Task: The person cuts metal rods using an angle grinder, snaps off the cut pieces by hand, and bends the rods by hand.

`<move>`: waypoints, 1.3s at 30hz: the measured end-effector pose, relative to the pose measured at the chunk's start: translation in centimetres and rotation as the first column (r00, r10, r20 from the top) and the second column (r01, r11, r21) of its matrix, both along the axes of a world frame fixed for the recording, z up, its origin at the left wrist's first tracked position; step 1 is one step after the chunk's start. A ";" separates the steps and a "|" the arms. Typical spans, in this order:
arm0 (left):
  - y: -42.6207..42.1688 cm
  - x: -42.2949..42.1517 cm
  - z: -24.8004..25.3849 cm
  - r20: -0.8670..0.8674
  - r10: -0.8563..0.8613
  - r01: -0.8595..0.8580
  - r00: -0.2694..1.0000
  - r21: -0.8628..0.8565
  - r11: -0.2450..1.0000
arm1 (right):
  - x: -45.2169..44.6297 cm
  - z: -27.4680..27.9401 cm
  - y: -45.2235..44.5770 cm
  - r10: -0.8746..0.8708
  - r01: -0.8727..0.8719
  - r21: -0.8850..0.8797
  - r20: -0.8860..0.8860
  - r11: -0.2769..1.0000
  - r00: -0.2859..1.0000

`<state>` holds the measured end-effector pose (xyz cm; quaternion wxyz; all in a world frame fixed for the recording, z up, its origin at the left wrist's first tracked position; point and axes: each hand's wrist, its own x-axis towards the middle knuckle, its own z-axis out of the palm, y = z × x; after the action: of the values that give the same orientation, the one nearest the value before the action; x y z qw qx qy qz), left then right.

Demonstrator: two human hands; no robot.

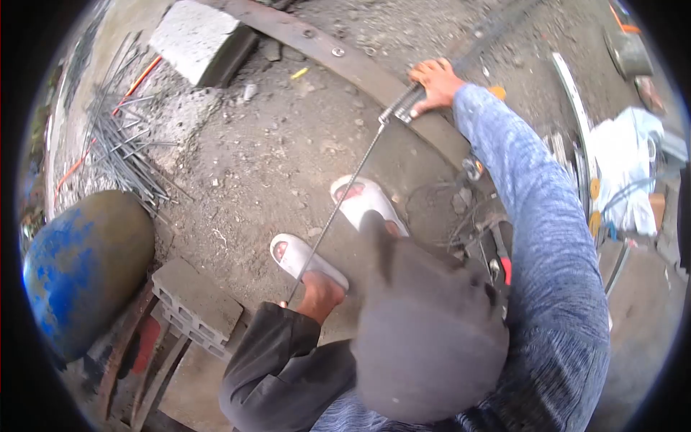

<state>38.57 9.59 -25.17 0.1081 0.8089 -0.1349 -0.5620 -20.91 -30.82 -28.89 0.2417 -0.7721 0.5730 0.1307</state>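
Note:
A long, thin ribbed steel rod runs slantwise over the ground, passing above my two light sandals. Its upper end meets a dark metal piece on a long flat beam. There my right hand is closed over the metal, with the fingers on the far side and the thumb on the near side. Only a fingertip of my left hand shows beside my knee, at the rod's lower end; the rest is hidden behind the trouser leg. A dark cap covers much of the lower middle.
Cut steel rods lie piled at the left, near a pale concrete block. A blue-stained rounded tank and a hollow block stand lower left. Red-handled pliers and a white bag are at the right.

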 end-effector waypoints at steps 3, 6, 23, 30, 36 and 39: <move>0.8 -2.1 -1.8 -0.015 0.101 -0.101 0.995 -0.018 0.995 | 0.7 -0.6 -0.1 0.059 -0.051 -0.141 0.054 0.989 0.997; 1.4 0.4 0.5 0.043 0.154 -0.149 0.987 -0.099 0.984 | 1.0 -3.1 -0.5 -0.045 0.044 -0.120 -0.001 0.992 0.999; -36.2 12.2 15.1 0.311 -0.132 0.325 0.941 -0.729 0.602 | -2.9 -7.9 2.0 -0.717 0.782 0.623 0.537 -0.017 -0.444; -20.7 2.9 9.2 -0.040 -0.863 0.786 0.503 -0.395 0.476 | -4.9 -13.3 -0.1 -0.560 0.426 0.904 0.377 0.047 -0.738; -22.4 3.9 13.6 0.142 -0.795 0.801 0.590 -0.231 0.553 | 0.0 -10.5 1.7 -0.459 0.437 0.876 0.479 0.203 -0.748; -27.0 2.6 15.0 0.124 -0.808 0.802 0.576 -0.277 0.529 | 1.6 -8.9 2.0 -0.330 0.494 0.866 0.491 0.080 -0.807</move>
<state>41.18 -17.40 -10.19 -0.0389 0.6228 -0.5755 -0.5285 -19.34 -28.83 -37.82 0.4977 0.0492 0.5426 -0.6749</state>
